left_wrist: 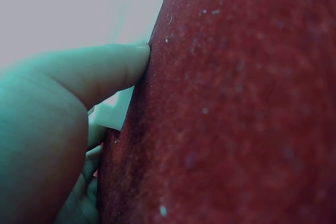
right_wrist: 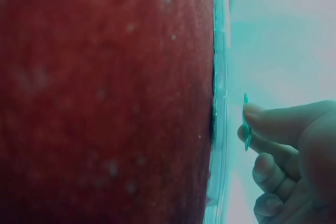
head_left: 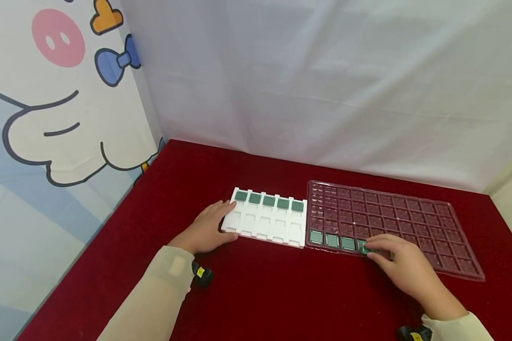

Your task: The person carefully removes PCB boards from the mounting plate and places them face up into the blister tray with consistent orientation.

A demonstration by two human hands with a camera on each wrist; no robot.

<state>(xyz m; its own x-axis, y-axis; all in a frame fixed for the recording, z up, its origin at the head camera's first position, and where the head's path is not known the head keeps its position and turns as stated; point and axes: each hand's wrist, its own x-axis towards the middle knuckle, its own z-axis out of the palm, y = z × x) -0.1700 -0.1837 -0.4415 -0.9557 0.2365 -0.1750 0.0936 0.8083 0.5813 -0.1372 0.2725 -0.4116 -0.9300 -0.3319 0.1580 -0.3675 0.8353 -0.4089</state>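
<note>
A white tray (head_left: 264, 225) with two rows of slots lies mid-table; small green circuit boards (head_left: 269, 201) fill its back row, and its front row shows bare slots. My left hand (head_left: 209, 226) holds the tray's left end, its thumb (left_wrist: 113, 69) along the front edge. To the right lies a clear plastic tray (head_left: 403, 222) of many pockets, with several green boards (head_left: 332, 240) in its front row. Over that row my right hand (head_left: 403, 260) pinches a small green circuit board (right_wrist: 247, 124) between thumb and finger, held above the clear tray's rim in the right wrist view.
A dark red cloth (head_left: 281, 284) covers the table. The two trays lie side by side, almost touching. Behind the table hangs a white curtain (head_left: 324, 85), and a cartoon-printed sheet (head_left: 59, 142) hangs at the left.
</note>
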